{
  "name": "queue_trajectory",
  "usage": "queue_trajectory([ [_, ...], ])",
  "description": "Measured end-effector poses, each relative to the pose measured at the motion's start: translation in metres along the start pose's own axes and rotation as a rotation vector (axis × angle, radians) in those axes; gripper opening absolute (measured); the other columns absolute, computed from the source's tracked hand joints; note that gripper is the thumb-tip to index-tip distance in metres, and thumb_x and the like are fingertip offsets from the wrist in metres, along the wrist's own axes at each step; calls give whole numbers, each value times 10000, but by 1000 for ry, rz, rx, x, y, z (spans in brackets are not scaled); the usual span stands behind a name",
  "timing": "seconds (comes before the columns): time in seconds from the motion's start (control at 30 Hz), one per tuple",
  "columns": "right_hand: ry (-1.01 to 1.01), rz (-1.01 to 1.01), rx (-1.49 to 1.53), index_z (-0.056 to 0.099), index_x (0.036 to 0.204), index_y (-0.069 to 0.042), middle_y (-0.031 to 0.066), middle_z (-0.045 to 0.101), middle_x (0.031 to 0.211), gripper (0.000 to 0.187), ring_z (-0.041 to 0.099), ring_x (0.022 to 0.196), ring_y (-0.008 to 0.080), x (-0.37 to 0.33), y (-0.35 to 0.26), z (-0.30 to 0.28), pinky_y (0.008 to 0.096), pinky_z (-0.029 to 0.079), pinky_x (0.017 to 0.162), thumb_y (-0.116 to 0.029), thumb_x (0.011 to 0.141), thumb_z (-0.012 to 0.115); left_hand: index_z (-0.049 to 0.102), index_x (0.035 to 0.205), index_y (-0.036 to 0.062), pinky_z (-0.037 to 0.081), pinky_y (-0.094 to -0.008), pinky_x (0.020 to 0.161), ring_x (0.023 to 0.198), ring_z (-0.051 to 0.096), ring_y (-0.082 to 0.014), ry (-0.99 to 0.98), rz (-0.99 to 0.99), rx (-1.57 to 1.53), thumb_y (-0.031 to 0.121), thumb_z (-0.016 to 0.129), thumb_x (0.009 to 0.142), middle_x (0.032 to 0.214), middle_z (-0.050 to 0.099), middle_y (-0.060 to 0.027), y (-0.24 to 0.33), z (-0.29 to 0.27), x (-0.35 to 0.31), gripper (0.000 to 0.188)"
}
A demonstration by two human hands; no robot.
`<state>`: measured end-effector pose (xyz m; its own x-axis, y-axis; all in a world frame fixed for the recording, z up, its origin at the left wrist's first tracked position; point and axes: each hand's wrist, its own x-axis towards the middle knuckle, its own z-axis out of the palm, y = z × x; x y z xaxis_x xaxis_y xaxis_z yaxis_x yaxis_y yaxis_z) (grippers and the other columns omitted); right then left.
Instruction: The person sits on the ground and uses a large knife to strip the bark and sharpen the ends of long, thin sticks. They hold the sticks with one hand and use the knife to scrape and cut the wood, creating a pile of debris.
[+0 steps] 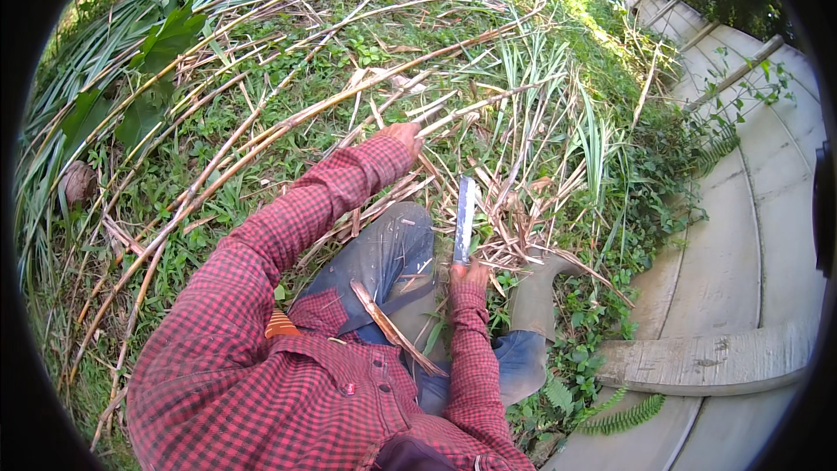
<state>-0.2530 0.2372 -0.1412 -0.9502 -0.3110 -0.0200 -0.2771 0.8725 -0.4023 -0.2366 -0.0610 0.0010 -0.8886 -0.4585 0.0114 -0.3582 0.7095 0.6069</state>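
Observation:
My left hand (403, 134) reaches forward over the grass, fingers closed around a long pale plant stalk (475, 108) that points toward the upper right. Held upright in the view, a knife (465, 220) with a broad, straight, worn blade rises from my closed right hand (471, 273). The blade stands apart from the stalk. Just beyond my knees lies a loose heap of dry brown leaf sheaths and strips (514, 231). One dry brown strip (384, 318) rests across my lap.
Long yellowish canes (261, 141) stretch across the grass on the left, with a pile of green leafy stalks (65, 135) beyond them. A pale panelled wall (741, 244) with a wooden plank (697, 359) runs along the right. Ferns (623, 419) grow at its foot.

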Motion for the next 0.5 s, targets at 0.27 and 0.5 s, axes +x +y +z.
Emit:
queue_trajectory([
  [0.27,-1026,-307,1346,356,1206,18,183,492,1134,509,488,1054,274,-76,-134,1,373,398,887,-116,748,533,567,948,9,470,-380,779,921,567,-320,-228,104,37,139,558,726,935,584,-203,114,77,51,257],
  [0.5,-1219,-127,1883,273,1255,-6,158,479,1149,588,508,1031,301,-113,-157,6,427,427,851,-144,739,519,575,896,8,474,-388,764,901,570,-336,-212,127,35,60,549,685,911,586,-196,119,76,29,218],
])
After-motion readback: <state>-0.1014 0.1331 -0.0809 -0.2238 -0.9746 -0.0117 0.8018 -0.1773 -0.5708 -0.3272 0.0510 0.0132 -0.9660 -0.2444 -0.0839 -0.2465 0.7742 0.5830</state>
